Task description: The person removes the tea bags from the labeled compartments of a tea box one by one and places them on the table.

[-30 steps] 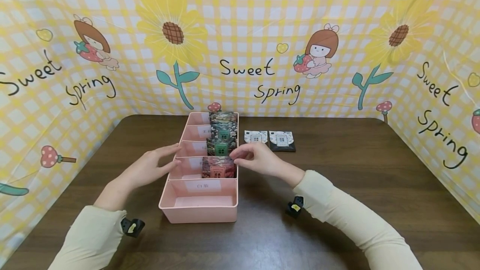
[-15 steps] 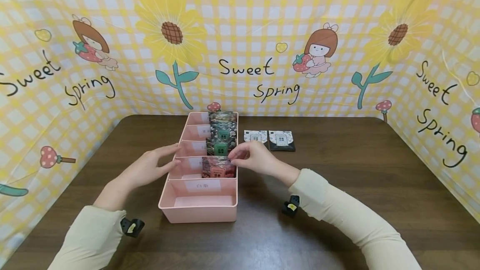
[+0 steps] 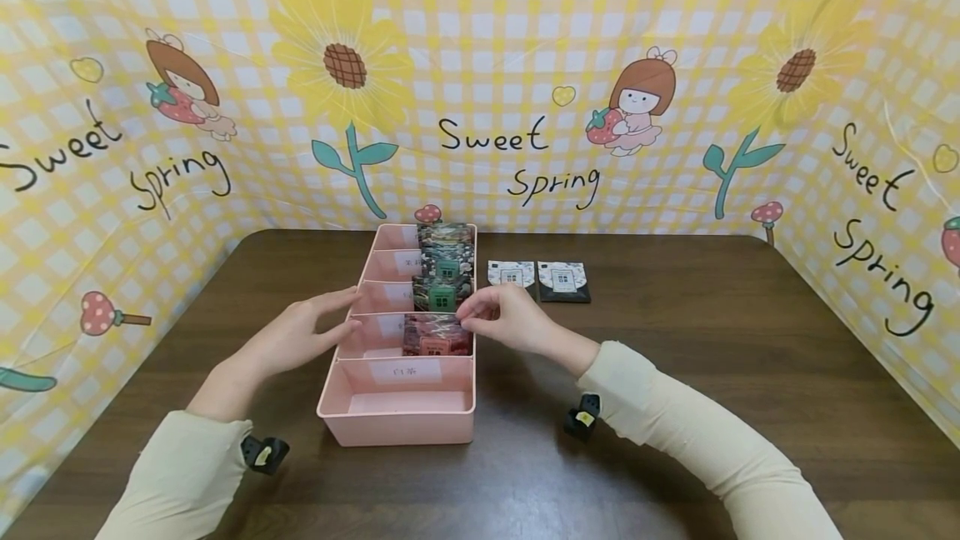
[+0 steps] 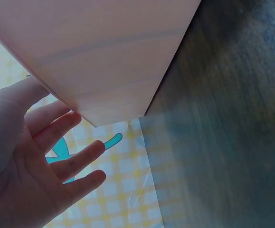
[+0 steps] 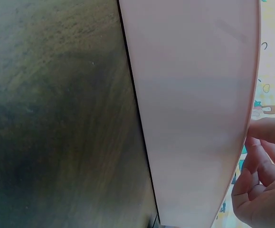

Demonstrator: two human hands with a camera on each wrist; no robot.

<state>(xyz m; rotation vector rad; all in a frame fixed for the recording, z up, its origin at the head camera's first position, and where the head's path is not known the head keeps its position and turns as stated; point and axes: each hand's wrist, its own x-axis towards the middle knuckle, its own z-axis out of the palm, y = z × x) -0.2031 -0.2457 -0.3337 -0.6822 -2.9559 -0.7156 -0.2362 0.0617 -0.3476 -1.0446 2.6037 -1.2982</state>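
Note:
A long pink divided box (image 3: 397, 432) stands on the table, its compartments one behind another. My left hand (image 3: 288, 340) touches its left rim with straight fingers; in the left wrist view the other fingers are spread beside the box wall (image 4: 104, 61). Over the right rim, the thumb and index finger of my right hand (image 3: 517, 319) pinch the upper right corner of the red tea sachets (image 3: 437, 335) in the second compartment from the front. The right wrist view shows that hand's curled fingers (image 5: 265, 175) at the rim, the sachets hidden behind the wall.
Green tea sachets (image 3: 441, 298) and dark patterned ones stand in the compartments behind. Two white-and-black sachets (image 3: 564, 282) lie on the table right of the box, one partly behind my right hand. White labels (image 3: 408, 371) mark the compartments. A checkered cloth (image 3: 480, 65) encloses the table.
My right hand has shifted slightly left, and the front red sachet has slid a little left and down in its compartment. The left hand and the box have stayed in place.

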